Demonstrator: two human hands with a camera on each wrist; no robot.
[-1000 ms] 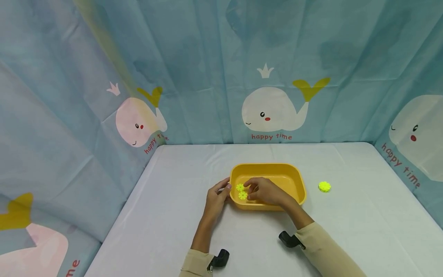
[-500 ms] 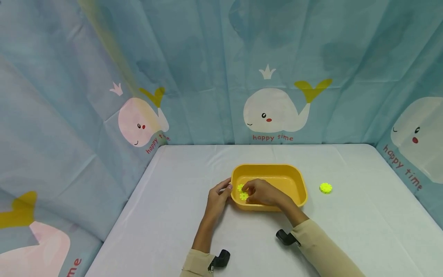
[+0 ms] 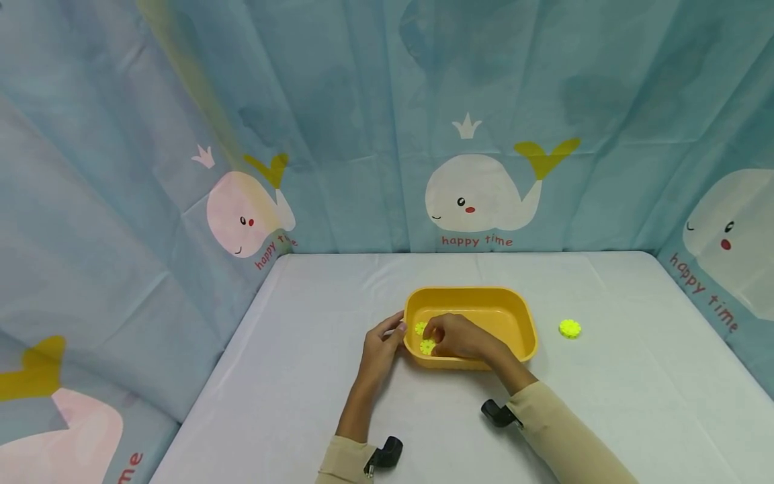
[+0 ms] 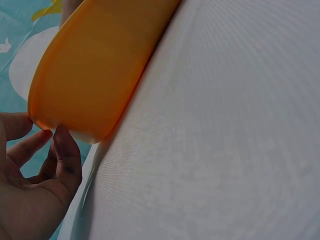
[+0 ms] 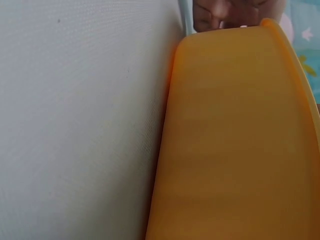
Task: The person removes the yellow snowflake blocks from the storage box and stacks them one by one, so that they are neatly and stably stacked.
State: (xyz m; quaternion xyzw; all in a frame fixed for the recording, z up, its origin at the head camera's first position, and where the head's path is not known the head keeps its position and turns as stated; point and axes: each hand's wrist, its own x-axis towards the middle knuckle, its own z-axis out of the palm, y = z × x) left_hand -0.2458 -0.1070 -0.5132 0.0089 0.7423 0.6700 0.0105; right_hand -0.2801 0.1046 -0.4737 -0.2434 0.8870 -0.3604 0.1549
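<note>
A yellow tray (image 3: 486,324) with rounded corners stands on the white-covered table. Inside its left end lie two neon yellow flower-shaped discs, a far disc (image 3: 420,328) and a near disc (image 3: 426,347). My right hand (image 3: 458,336) reaches into the tray, index finger and thumb pinching the near disc, which they partly cover. At the tray's left end, my left hand (image 3: 381,346) touches the outside of the rim with thumb and fingertips. The left wrist view shows that left hand (image 4: 42,175) at the tray's rounded end (image 4: 90,75).
To the right of the tray, another neon yellow flower-shaped disc (image 3: 570,329) lies on the white table (image 3: 302,349). Blue curtains (image 3: 357,134) printed with whales hang along the table's back and sides. A small black camera (image 3: 498,413) sits at each wrist.
My right hand has moved slightly left and down onto the near disc, which has shifted a little toward me. The left hand stays at the tray's left end.
</note>
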